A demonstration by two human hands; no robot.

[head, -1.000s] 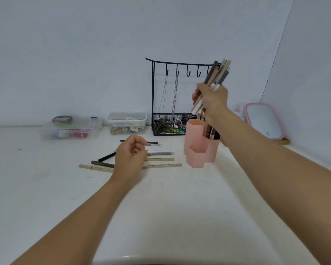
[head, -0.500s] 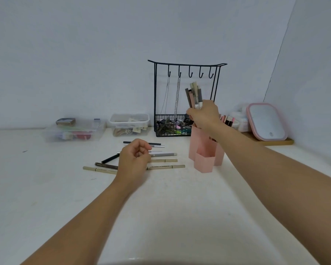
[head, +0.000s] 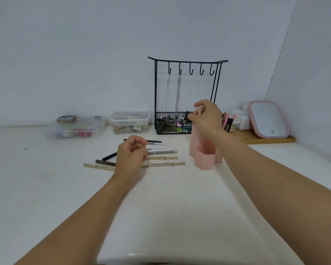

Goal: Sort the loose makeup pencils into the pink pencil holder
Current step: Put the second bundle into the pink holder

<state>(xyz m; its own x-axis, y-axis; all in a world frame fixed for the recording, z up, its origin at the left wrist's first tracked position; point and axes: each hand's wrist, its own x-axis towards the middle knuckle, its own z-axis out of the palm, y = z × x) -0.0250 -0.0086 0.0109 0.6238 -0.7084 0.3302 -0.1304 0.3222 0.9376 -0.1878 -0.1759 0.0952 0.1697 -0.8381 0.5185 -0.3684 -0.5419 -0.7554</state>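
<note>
The left hand (head: pixel 131 157), loosely curled and empty, hovered right over the loose makeup pencils (head: pixel 161 164), which lay crosswise, left to right. The right hand (head: pixel 205 116) was at the pink pencil holder (head: pixel 203 159), pinching a pale pencil end (head: pixel 199 111).

The near desk (head: pixel 170 217) lies open. Loose pencils (head: pixel 161 158) spread under the left hand (head: pixel 131 157). Behind the pink holder (head: pixel 203 159), a black wire rack (head: pixel 187 96) blocks the back; the right hand (head: pixel 206 116) covers the holder's top.
</note>
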